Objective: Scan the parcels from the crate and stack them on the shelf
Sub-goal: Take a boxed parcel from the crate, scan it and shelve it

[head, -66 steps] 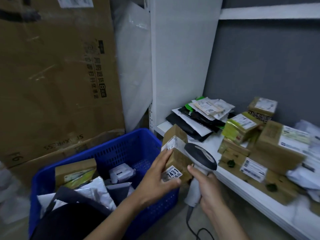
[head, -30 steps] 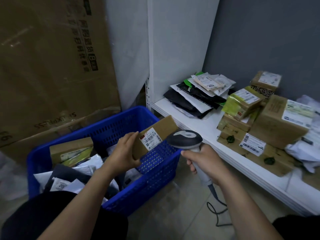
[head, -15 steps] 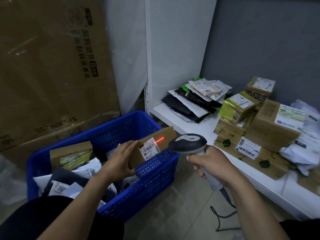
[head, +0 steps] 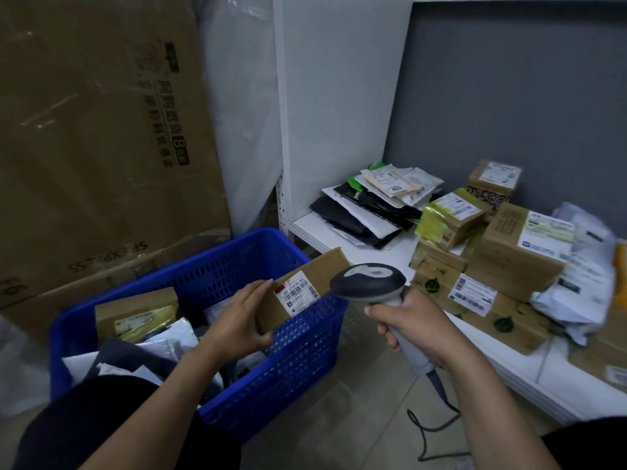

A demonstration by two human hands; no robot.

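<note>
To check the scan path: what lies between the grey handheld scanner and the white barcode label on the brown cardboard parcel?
Nothing; head view shows only air between scanner and label.

dim, flat indoor light with soft shadows; faint glare streaks on the big carton [head: 84, 130] at left. wide-angle bending curves the edges (the shelf [head: 339, 247] upright leans), and far-right parcels [head: 583, 266] look smeared.

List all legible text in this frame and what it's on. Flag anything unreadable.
"SF EXPRESS", upside down: large cardboard box.
"8": same box, among Chinese print too blurred to transcribe.
"4932", probably: tan envelope atop the mailers.
"1714-00", uncertain: label on the parcel the left hand holds.
Labels on the shelf boxes: too small to read.
No text visible on the scanner in the right hand.
</note>
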